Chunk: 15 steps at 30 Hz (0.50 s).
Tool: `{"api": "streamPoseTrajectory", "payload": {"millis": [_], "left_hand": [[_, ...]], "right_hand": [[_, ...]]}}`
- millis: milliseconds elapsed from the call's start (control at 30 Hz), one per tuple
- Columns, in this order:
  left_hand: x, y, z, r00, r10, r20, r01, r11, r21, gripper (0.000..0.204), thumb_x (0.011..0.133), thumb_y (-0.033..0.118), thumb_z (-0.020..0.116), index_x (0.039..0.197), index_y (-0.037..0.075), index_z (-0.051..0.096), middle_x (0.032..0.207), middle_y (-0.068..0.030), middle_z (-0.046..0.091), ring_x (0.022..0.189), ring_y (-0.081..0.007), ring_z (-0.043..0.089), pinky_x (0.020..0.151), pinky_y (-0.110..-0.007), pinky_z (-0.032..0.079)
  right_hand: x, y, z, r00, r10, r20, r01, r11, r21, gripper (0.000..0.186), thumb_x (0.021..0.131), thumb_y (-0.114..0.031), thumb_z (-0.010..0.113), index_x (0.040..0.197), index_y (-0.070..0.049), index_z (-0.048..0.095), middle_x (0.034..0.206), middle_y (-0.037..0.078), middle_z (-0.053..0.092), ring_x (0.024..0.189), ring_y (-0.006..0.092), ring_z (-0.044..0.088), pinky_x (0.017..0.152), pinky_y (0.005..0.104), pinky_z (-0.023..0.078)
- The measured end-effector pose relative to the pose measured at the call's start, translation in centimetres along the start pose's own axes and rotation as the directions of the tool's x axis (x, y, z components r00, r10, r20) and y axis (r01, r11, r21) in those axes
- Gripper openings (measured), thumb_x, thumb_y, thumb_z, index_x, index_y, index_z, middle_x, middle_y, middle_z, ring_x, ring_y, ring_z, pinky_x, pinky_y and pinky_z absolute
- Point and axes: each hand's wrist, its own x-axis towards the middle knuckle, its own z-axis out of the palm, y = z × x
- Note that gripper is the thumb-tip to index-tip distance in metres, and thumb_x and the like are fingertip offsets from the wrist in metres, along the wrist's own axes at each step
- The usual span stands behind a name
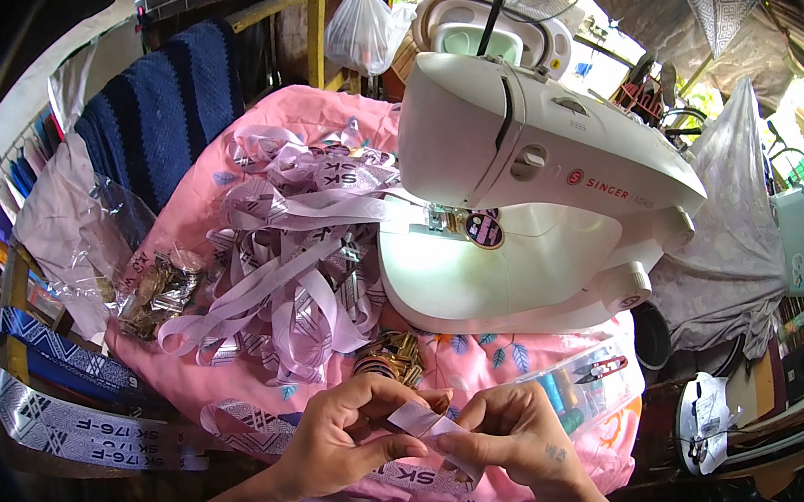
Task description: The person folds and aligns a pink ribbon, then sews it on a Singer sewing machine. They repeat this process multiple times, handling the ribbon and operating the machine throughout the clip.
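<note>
Low in the middle, my left hand [334, 434] and my right hand [518, 437] pinch a lavender ribbon [416, 418] between thumbs and fingers. It is folded where they grip it, and part hangs under my right fingers. Just beyond my left hand lies a small pile of gold-coloured metal hardware [394, 353]. A large tangle of printed lavender ribbons [309, 240] is heaped left of the white sewing machine [543, 148]. One ribbon leads under the machine's presser foot [445, 219], where a round dark tag [485, 229] lies.
Pink flowered cloth [470, 353] covers the table. On the right sits a clear plastic box [559, 396] with thread spools, red-handled snips [602, 369] on top. Metal clips in a clear bag [168, 289] lie left. A blue striped cloth [155, 114] hangs far left.
</note>
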Motion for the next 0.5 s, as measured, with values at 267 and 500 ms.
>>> {"api": "streamPoseTrajectory", "payload": {"millis": [267, 500], "left_hand": [[-0.1, -0.5, 0.2, 1.000, 0.024, -0.020, -0.025, 0.999, -0.021, 0.032, 0.082, -0.003, 0.069, 0.110, -0.003, 0.054, 0.121, -0.0192, 0.059, 0.105, -0.0141, 0.060, 0.091, -0.028, 0.051], [-0.4, -0.3, 0.9, 0.950, 0.312, -0.019, -0.278, 0.870, 0.407, 0.029, 0.077, -0.003, 0.072, 0.106, -0.002, 0.068, 0.120, -0.0169, 0.062, 0.095, -0.0172, 0.065, 0.081, -0.027, 0.055]], "right_hand": [[0.5, 0.4, -0.2, 0.999, -0.003, 0.042, 0.003, 1.000, 0.004, 0.011, 0.078, -0.001, 0.073, 0.076, 0.007, 0.065, 0.064, 0.009, 0.065, 0.054, 0.0104, 0.061, 0.049, 0.0196, 0.047], [0.3, 0.6, -0.3, 0.981, -0.130, 0.144, 0.125, 0.991, 0.038, 0.011, 0.086, -0.006, 0.068, 0.085, 0.004, 0.066, 0.072, 0.006, 0.066, 0.065, 0.0078, 0.061, 0.058, 0.0209, 0.048]]}}
